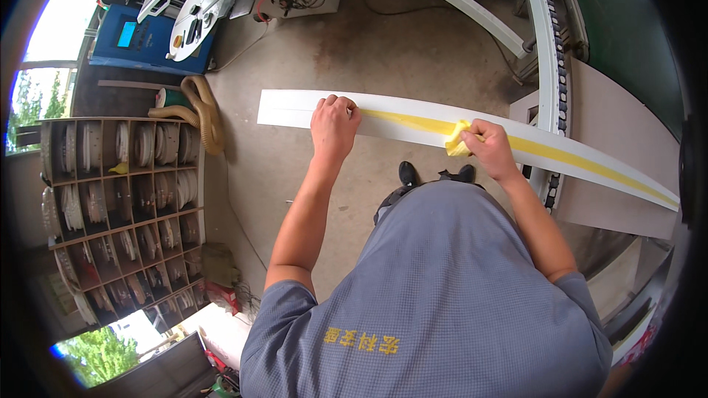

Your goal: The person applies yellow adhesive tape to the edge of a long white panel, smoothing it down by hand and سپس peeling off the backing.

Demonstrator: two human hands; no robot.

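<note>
A long white board (295, 109) runs from centre left to the far right, with a yellow tape strip (575, 158) along its middle. My left hand (333, 127) presses down on the board where the yellow strip ends. Further right on the strip, my right hand (493, 149) grips a crumpled piece of yellow tape (456, 140). Both forearms reach up from my grey shirt.
A wooden shelf unit (122, 210) with several reels stands at the left. A tan hose (203, 110) lies on the concrete floor near a blue machine (147, 40). A curved white conveyor rail with a chain (549, 51) passes at the right, above a grey panel (619, 140).
</note>
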